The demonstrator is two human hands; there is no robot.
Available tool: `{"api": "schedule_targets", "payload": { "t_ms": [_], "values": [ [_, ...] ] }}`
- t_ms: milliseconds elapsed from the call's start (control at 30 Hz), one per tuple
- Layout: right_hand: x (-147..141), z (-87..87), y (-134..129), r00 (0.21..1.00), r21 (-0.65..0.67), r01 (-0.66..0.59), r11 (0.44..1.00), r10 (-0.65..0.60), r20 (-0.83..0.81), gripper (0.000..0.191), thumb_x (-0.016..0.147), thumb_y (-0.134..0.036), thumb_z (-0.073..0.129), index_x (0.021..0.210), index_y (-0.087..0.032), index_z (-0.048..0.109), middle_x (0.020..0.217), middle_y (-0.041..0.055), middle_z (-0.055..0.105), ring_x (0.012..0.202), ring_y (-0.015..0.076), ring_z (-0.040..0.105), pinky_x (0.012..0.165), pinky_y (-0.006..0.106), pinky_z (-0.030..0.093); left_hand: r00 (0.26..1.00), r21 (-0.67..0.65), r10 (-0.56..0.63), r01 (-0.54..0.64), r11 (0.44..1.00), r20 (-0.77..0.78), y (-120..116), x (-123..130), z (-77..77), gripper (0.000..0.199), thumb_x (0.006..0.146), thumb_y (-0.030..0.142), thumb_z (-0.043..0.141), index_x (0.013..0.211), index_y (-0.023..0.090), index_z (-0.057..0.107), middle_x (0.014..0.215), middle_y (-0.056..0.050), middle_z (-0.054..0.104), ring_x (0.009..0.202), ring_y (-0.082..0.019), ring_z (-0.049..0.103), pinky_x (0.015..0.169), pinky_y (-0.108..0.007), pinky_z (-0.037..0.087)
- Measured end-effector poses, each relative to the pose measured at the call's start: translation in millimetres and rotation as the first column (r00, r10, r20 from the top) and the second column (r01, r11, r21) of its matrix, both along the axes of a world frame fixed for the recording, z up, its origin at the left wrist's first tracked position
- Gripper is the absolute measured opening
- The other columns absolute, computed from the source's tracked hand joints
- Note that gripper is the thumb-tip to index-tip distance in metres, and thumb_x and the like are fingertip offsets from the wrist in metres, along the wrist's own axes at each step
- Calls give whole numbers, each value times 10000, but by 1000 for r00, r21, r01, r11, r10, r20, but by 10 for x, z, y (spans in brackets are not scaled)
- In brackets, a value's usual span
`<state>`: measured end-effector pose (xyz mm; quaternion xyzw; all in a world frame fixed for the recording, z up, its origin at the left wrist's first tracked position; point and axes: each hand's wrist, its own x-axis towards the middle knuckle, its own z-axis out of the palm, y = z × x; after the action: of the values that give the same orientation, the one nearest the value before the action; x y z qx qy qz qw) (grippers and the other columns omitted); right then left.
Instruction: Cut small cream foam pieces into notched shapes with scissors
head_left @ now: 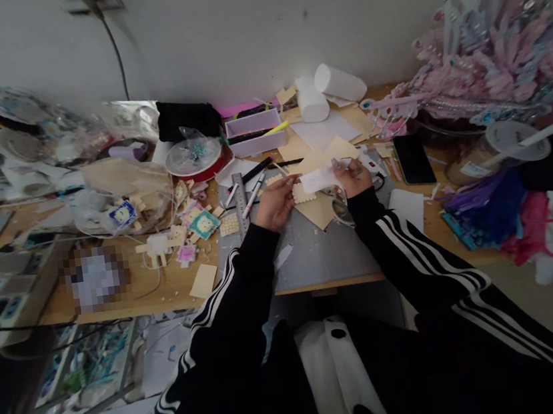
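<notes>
My right hand is closed on a white paper strip, which it holds up over the middle of the grey mat. My left hand is at the strip's left end, its fingers pinched beside a cream scalloped piece; what it grips, if anything, is too small to tell. Cream paper sheets lie under and behind the hands. Left of my left hand are a metal ruler and a white marker.
Behind stand a lilac pen box and white rolls. A black phone, a lidded cup and coloured tassels are on the right. Small decorated squares and a power strip are at left.
</notes>
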<state>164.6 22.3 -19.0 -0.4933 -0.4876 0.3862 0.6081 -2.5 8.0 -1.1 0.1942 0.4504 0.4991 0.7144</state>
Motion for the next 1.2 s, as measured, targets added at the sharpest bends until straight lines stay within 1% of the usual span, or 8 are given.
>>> {"api": "schedule_targets", "payload": {
  "t_ms": [100, 200, 267, 400, 500, 800, 1067, 1200],
  "values": [
    [-40, -13, -40, 997, 8, -20, 1000, 20, 74, 504, 703, -694, 681, 677, -219, 514, 532, -63, 484, 439, 82, 408, 410, 229, 353, 994, -49, -3, 8, 999, 106, 2, -1, 29, 295, 984, 137, 408, 917, 64, 685, 823, -129, 750, 862, -179, 728, 836, -301, 583],
    [-50, -58, -72, 971, 57, 49, 997, -61, 232, 449, 741, -636, 678, 696, -209, 547, 517, -72, 433, 474, 84, 397, 450, 224, 340, 985, -17, -14, 18, 1000, 171, -16, 8, 49, 237, 970, 172, 473, 940, 61, 680, 928, -161, 754, 994, -221, 717, 931, -356, 567],
    [-49, -86, -83, 948, 64, 84, 994, -100, 301, 425, 766, -612, 660, 706, -204, 554, 514, -73, 415, 484, 89, 395, 470, 230, 338, 985, 37, -34, 28, 999, 170, -40, 24, 55, 139, 904, 86, 557, 981, 69, 671, 1005, -154, 753, 1021, -215, 710, 969, -357, 549],
    [-51, -116, -88, 930, 40, 90, 995, -99, 354, 403, 804, -596, 607, 751, -199, 562, 550, -53, 473, 506, 108, 448, 507, 248, 366, 991, 76, -32, 22, 997, 131, -86, 79, 51, 345, 741, -123, 589, 1001, 99, 636, 1064, -114, 751, 1009, -179, 714, 1018, -352, 519],
    [-51, -117, -92, 905, 19, 98, 995, -97, 413, 367, 808, -565, 601, 794, -198, 578, 551, -54, 455, 511, 117, 454, 516, 253, 359, 993, 77, -1, -8, 997, 117, -95, 115, 46, 396, 716, -147, 581, 1011, 115, 613, 1108, -117, 740, 1057, -193, 701, 1048, -388, 501],
    [-49, -112, -92, 889, -29, 95, 995, -71, 453, 323, 794, -498, 592, 870, -183, 607, 606, -33, 499, 511, 125, 454, 514, 256, 362, 990, 82, 82, -92, 992, 113, -70, 113, 38, 398, 718, -132, 597, 1025, 122, 588, 1169, -134, 716, 1145, -222, 665, 1055, -421, 491],
    [-25, -114, -72, 866, 52, 105, 993, -117, 487, 468, 851, -658, 441, 764, -215, 564, 600, -4, 518, 601, 167, 498, 577, 281, 377, 989, 105, 101, -112, 988, 103, -46, 97, -27, 424, 708, -83, 669, 1068, 131, 600, 1189, -125, 709, 1162, -217, 654, 1040, -397, 499],
    [-36, -79, -77, 881, 56, 99, 993, -114, 459, 545, 872, -722, 362, 656, -232, 463, 560, -25, 439, 581, 150, 455, 570, 276, 360, 990, 126, 107, -118, 985, 90, -40, 88, -41, 412, 710, -77, 676, 1057, 132, 598, 1117, -107, 733, 1101, -197, 681, 1010, -369, 518]
  ]
}}
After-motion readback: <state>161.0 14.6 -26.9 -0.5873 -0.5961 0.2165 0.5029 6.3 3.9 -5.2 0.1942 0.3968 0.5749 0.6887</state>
